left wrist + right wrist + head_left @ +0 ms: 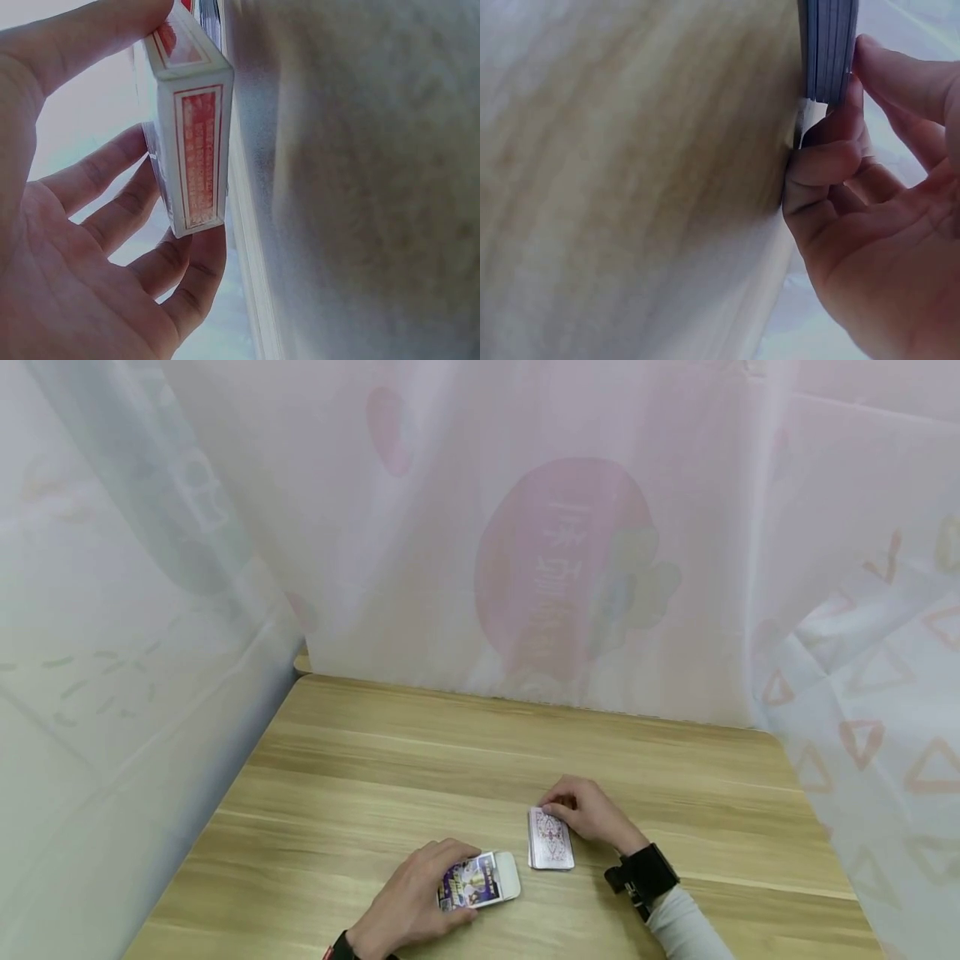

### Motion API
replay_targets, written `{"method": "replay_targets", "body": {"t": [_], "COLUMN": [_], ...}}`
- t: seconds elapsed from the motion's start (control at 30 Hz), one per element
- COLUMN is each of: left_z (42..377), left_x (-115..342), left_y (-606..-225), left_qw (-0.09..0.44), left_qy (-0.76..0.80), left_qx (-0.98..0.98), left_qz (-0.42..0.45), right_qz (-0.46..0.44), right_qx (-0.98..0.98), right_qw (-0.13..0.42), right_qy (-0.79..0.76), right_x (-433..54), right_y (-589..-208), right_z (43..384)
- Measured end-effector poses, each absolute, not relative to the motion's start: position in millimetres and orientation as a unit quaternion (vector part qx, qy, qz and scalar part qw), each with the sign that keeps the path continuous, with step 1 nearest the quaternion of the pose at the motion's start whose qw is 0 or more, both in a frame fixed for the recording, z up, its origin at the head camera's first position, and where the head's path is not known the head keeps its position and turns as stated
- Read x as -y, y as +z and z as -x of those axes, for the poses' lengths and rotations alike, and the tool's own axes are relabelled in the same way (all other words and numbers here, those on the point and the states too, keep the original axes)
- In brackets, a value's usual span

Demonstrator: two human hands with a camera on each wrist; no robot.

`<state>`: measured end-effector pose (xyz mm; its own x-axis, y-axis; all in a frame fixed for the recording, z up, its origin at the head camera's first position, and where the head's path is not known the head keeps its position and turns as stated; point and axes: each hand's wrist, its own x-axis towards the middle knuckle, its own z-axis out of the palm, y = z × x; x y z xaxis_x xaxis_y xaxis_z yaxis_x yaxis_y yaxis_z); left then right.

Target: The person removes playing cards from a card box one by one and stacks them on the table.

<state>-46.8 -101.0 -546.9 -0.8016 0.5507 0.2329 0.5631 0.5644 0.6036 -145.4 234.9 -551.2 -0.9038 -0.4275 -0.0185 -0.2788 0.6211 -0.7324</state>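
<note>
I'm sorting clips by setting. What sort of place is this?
Probably a makeshift indoor booth for filming handwork, though the room beyond is hidden. Printed sheets screen the back and both sides of a wood-grain table, and a black wrist device suggests recording.

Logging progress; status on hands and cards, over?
Left hand grips card box. Right hand pinches card stack at far end. Only tabletop between box and stack.
</note>
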Motion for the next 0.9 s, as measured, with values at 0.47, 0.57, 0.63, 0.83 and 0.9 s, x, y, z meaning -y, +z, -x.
{"method": "replay_targets", "body": {"t": [0.47, 0.57, 0.63, 0.83, 0.9], "left_z": [47.9, 48.9, 49.3, 49.7, 49.7], "left_x": [100.7, 101.8, 102.4, 102.7, 103.0], "left_y": [-549.8, -550.5, -550.8, -550.5, -550.2], "left_qw": [-0.01, -0.018, -0.022, -0.025, -0.024], "left_qy": [-0.351, -0.359, -0.364, -0.367, -0.368], "left_qx": [0.886, 0.883, 0.881, 0.88, 0.879], "left_qz": [0.303, 0.301, 0.301, 0.302, 0.303], "right_qz": [0.178, 0.173, 0.182, 0.206, 0.219], "right_qx": [-0.9, -0.898, -0.893, -0.874, -0.864], "right_qw": [0.079, 0.062, 0.05, 0.041, 0.046], "right_qy": [-0.391, -0.399, -0.409, -0.439, -0.451], "right_x": [-233.6, -228.7, -224.2, -207.9, -202.3], "right_y": [-548.2, -542.9, -538.8, -527.7, -526.3], "right_z": [139.8, 132.6, 126.4, 105.3, 97.9]}}
